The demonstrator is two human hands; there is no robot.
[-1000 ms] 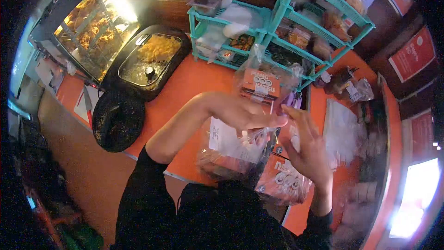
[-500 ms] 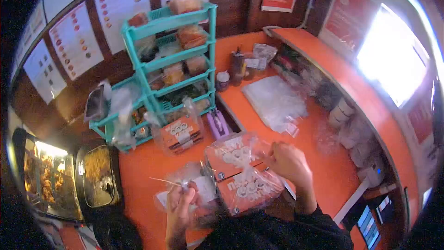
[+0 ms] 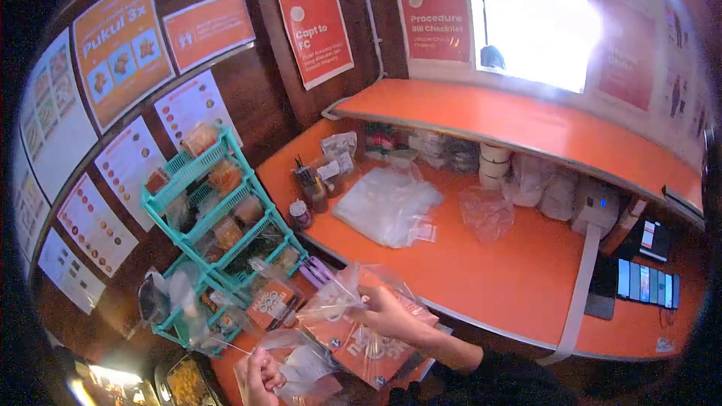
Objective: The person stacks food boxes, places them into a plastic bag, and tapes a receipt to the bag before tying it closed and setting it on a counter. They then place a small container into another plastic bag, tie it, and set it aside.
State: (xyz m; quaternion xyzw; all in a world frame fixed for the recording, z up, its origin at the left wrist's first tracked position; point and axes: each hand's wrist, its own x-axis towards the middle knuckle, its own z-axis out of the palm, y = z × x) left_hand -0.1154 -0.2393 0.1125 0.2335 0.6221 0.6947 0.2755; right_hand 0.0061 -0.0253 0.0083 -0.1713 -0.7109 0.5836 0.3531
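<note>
My right hand (image 3: 385, 314) is closed on the gathered top of a clear plastic bag (image 3: 347, 295). Inside that bag are orange printed boxes (image 3: 368, 355), seen through the film. Lower left, my left hand (image 3: 261, 373) has its fingers curled round a thin white strip (image 3: 232, 345) that sticks out past the fingertips. Beside it, a second clear bag (image 3: 304, 365) with white paper inside lies against the boxes. Just behind stands another bagged orange box (image 3: 272, 305).
A teal tiered rack (image 3: 219, 214) holding packets stands at the left. Flat plastic bags (image 3: 387, 207) lie on the orange counter (image 3: 481, 286). Under the raised shelf (image 3: 519, 126) are stacked cups (image 3: 493, 165) and a small printer (image 3: 596, 214). Phones (image 3: 648, 283) lie at the right.
My view has swung right and up, bringing more of the counter, shelf and window into sight. My right hand has moved from the bag's right side to its gathered top.
</note>
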